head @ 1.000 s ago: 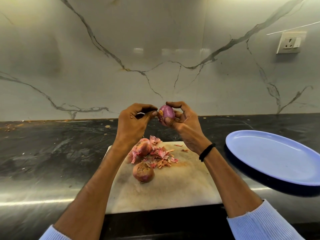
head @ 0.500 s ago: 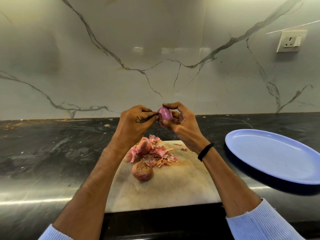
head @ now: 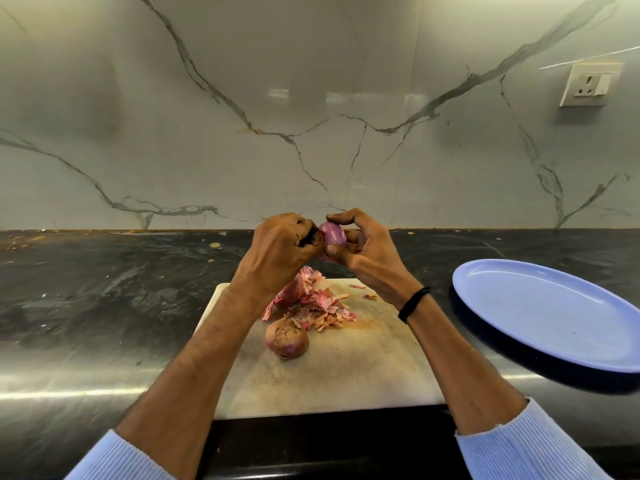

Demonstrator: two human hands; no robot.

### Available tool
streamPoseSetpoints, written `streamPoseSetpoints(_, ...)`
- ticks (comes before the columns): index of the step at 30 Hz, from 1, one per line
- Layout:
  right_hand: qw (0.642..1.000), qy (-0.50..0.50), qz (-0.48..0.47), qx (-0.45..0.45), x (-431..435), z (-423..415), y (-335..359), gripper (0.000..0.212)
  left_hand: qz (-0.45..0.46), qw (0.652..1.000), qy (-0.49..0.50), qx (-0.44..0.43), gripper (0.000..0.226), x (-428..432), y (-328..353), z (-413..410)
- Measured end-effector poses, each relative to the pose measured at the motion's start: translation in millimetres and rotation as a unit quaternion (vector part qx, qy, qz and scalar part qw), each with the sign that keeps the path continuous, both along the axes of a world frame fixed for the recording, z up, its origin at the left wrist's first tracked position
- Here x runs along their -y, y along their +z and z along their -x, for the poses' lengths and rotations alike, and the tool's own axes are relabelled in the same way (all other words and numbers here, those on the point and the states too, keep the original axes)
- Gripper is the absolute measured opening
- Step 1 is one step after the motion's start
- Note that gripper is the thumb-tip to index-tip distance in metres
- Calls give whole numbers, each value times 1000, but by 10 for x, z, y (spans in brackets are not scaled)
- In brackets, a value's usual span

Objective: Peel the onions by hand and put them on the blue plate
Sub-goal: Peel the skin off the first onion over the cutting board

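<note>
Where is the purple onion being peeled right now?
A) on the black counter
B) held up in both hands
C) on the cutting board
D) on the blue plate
B: the right hand grips the purple onion clear of the cutting board while the left hand pinches at its end.

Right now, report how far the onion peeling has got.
Done: nothing yet on the blue plate; skins lie piled on the board. In hand: right hand holds a nearly bare purple onion, left hand pinches its end. Left: two unpeeled onions on the board.
</note>
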State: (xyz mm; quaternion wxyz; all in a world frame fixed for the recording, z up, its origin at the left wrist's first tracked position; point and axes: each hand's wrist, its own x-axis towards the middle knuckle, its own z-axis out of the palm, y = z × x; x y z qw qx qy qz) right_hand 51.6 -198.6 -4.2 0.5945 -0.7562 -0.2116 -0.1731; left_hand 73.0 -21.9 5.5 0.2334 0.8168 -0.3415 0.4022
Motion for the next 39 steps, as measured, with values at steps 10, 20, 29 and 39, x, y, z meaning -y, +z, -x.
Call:
streamPoseSetpoints(10,996,72,-61,6,-22,72,69,43,403,843,-118,-336,8,78,77,200)
streamPoseSetpoints(20,977,120,-175,-8,-46,72,78,41,598,630,-180,-462,9,134,134,190)
streamPoseSetpoints(29,940,158,-299,-39,-56,89,115,43,652,564,-80,-500,14,39,104,161)
streamPoseSetpoints(39,957,124,-260,-12,-38,74,110,47,496,749,-138,-418,16,67,150,234)
